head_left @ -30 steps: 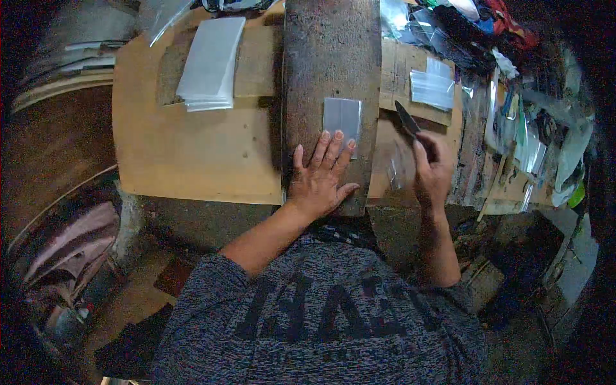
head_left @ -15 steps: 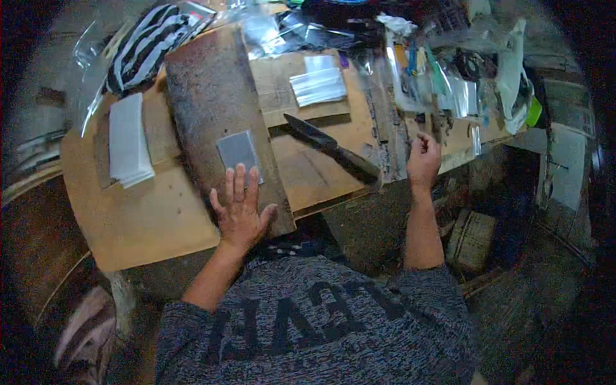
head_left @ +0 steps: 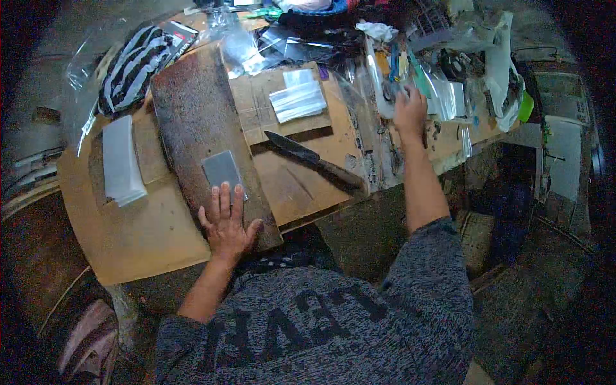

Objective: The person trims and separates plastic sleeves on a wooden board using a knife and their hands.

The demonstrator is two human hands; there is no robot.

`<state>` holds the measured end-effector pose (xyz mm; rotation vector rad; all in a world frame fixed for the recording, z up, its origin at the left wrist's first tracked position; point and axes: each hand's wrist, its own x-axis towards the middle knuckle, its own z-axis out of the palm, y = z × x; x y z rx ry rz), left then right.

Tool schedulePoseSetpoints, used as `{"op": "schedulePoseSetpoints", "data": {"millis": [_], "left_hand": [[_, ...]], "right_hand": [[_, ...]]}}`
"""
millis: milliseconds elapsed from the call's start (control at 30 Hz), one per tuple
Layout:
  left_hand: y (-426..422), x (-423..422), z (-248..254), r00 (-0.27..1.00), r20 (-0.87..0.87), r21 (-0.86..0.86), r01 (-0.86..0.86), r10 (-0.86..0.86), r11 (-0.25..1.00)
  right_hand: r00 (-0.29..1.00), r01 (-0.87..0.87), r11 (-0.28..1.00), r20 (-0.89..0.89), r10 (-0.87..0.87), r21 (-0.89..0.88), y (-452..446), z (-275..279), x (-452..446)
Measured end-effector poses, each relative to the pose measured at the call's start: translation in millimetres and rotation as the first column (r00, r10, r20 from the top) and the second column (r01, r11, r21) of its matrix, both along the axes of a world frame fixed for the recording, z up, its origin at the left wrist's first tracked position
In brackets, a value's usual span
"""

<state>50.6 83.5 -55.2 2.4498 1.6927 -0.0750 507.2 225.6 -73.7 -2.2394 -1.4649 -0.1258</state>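
Note:
My left hand (head_left: pixel 227 224) lies flat with its fingers spread over the near end of a small clear plastic packet (head_left: pixel 222 169). The packet rests on a dark wooden board (head_left: pixel 192 106). My right hand (head_left: pixel 410 114) reaches over the clutter at the right, beside the tools (head_left: pixel 395 66); its fingers are bent, and what they touch is too small to make out. Between my hands, a knife (head_left: pixel 294 147) with a dark blade lies on the table, its handle toward the front edge.
A stack of plastic sleeves (head_left: pixel 122 160) lies left of the board. More shiny sleeves (head_left: pixel 298 101) sit on cardboard (head_left: pixel 256 96) to its right. A striped black-and-white bundle (head_left: pixel 131 70) is at the back left. A white plastic bag (head_left: pixel 498 70) hangs at the right.
The knife has left my right hand and lies on the table. My right hand has moved away to the right and forward. The view has turned; my left hand stays on the packet.

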Motion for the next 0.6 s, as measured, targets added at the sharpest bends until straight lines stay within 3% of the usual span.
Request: {"op": "schedulePoseSetpoints", "data": {"millis": [133, 200, 233, 300, 367, 433, 500, 533, 567, 600], "left_hand": [[-0.7, 0.1, -4.8, 0.999, -0.039, 0.037, 0.009, -0.008, 0.999], [-0.2, 0.9, -4.9, 0.999, -0.036, 0.03, 0.006, -0.005, 1.0], [-0.4, 1.1, -4.4, 0.999, -0.039, 0.022, -0.001, 0.002, 1.0], [1.7, 2.5, -4.0, 1.0, 0.004, -0.017, -0.011, 0.011, 1.0], [1.6, -2.5, -1.7, 0.998, 0.007, -0.059, -0.061, 0.062, 0.996], [0.7, -0.4, -1.2, 0.994, 0.099, -0.047, -0.04, 0.044, 0.998], [0.0, -2.8, -1.0, 0.994, 0.086, -0.058, -0.059, 0.064, 0.997], [0.5, -3.3, -1.7, 0.993, 0.106, -0.064, -0.038, 0.045, 0.997], [1.0, -3.6, -1.9, 0.994, 0.09, -0.07, -0.058, 0.064, 0.996], [0.6, -4.4, -0.6, 0.993, 0.101, -0.076, -0.05, 0.057, 0.996]], "right_hand": [[0.996, 0.094, 0.996, 0.005, -0.094, -0.011, 12.4, 6.9, 28.2], [0.95, 0.309, 0.95, -0.036, -0.31, -0.046, -3.2, 18.2, 39.4], [0.952, 0.303, 0.952, -0.033, -0.305, -0.048, -13.2, 17.4, 47.0], [0.967, 0.252, 0.937, 0.086, -0.238, -0.24, -36.0, 5.9, 54.3], [0.981, 0.178, 0.957, 0.119, -0.154, -0.23, -52.4, -21.7, 72.1], [0.988, 0.156, 0.898, 0.047, -0.15, -0.411, -57.0, -36.0, 101.4], [0.934, 0.344, 0.894, 0.007, -0.357, -0.288, -55.2, -18.5, 81.7], [0.947, 0.316, 0.93, 0.012, -0.32, -0.189, -53.7, -9.1, 70.0], [0.94, 0.143, 0.97, 0.335, -0.071, -0.196, -56.1, 7.8, 54.9], [0.741, 0.014, 0.982, 0.661, 0.117, -0.188, -58.3, 25.0, 39.2]]}}
